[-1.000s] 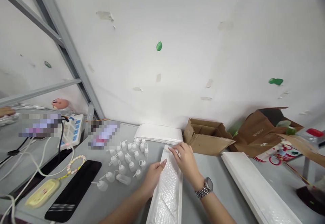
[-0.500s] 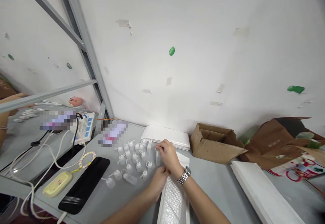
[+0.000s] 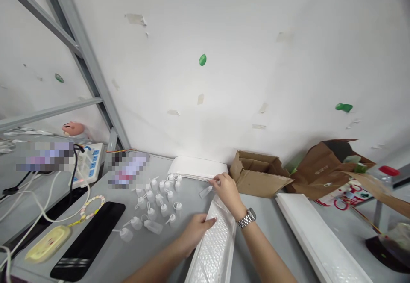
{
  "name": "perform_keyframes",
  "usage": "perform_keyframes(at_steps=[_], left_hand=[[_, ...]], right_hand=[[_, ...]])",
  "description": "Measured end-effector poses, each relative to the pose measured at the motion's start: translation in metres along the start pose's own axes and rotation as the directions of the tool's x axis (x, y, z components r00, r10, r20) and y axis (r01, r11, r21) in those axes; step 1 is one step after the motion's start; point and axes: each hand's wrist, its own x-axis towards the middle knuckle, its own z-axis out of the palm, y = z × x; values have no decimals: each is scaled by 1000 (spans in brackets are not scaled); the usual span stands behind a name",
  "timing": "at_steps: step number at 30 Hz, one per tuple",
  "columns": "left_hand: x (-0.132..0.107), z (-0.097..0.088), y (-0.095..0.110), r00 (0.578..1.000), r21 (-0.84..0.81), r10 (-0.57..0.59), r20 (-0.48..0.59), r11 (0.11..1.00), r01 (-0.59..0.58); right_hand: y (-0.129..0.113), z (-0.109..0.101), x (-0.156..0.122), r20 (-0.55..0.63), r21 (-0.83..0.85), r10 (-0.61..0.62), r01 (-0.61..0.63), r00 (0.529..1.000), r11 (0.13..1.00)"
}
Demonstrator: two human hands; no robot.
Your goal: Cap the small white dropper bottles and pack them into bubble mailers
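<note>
My right hand [image 3: 226, 192], with a metal-band watch at its wrist, pinches a small translucent squeeze bottle [image 3: 205, 192] by its nozzle end. The bottle is tilted beyond the upper end of a white bubble mailer [image 3: 212, 249]. My left hand [image 3: 196, 231] is closed on the mailer's left edge, thumb on top. The mailer lies lengthwise toward me, bubble texture showing. Left of my hands stand several similar squeeze bottles [image 3: 164, 209] with thin nozzles, and one of them lies on its side [image 3: 153, 226].
Behind are a stack of white mailers [image 3: 195, 168] and an open cardboard box [image 3: 264, 182]. More white mailers [image 3: 315, 240] and a brown paper bag [image 3: 315, 169] are at right. A black phone [image 3: 88, 240], yellow case [image 3: 48, 243], cables and power strip [image 3: 89, 163] occupy the left.
My view has swung right. The bottle in my right hand has gone from upright beside the others to tilted past the mailer's far end. My left hand stays on the mailer, its thumb now showing on top.
</note>
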Motion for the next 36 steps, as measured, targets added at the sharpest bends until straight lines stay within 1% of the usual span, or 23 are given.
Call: perform_keyframes(at_steps=[2,6,9,12,15,19,21,24,26,28,30,32,33,34,36], left_hand=[[-2,3,-1,1000,9,-5,19,1000,5],[-4,4,0,1000,26,10,7,1000,-10],[-5,3,2,1000,25,20,14,999,-20],[-5,2,2,999,17,25,30,1000,-25],[-4,0,1,999,13,45,10,999,-45],[-1,-5,3,995,-1,89,-36,996,-90],[-1,-7,6,994,-12,98,-42,995,-99],[-2,-7,9,994,-21,99,-36,995,-100],[-3,-6,9,995,-26,96,-16,995,-96],[-3,-5,9,996,-25,92,6,995,-92],[-2,-4,7,996,-16,86,12,996,-86],[-1,-4,6,997,-6,80,2,997,-80],[-1,-4,5,997,-4,78,-3,997,-78],[-1,-4,5,997,-5,77,-7,997,-77],[-1,-4,5,997,-12,76,-12,997,-77]], right_hand=[[3,6,-1,38,-60,1,1,999,998],[4,15,-5,162,-84,-71,86,984,993],[8,18,-7,183,-93,-66,84,981,992],[15,14,-7,176,-73,-47,61,983,995],[21,-2,-8,166,-18,-23,27,986,999],[24,-40,-18,155,89,64,-79,986,993],[25,-56,-26,146,108,93,-110,985,988],[27,-68,-37,157,95,87,-103,984,990],[30,-68,-42,182,101,103,-123,978,987],[32,-67,-45,242,136,116,-152,963,979],[34,-66,-46,357,206,105,-188,928,960],[35,-65,-45,476,274,94,-249,874,929],[36,-63,-44,509,299,99,-283,855,911],[37,-60,-44,512,318,118,-315,851,894],[39,-52,-42,439,348,181,-353,880,869]])
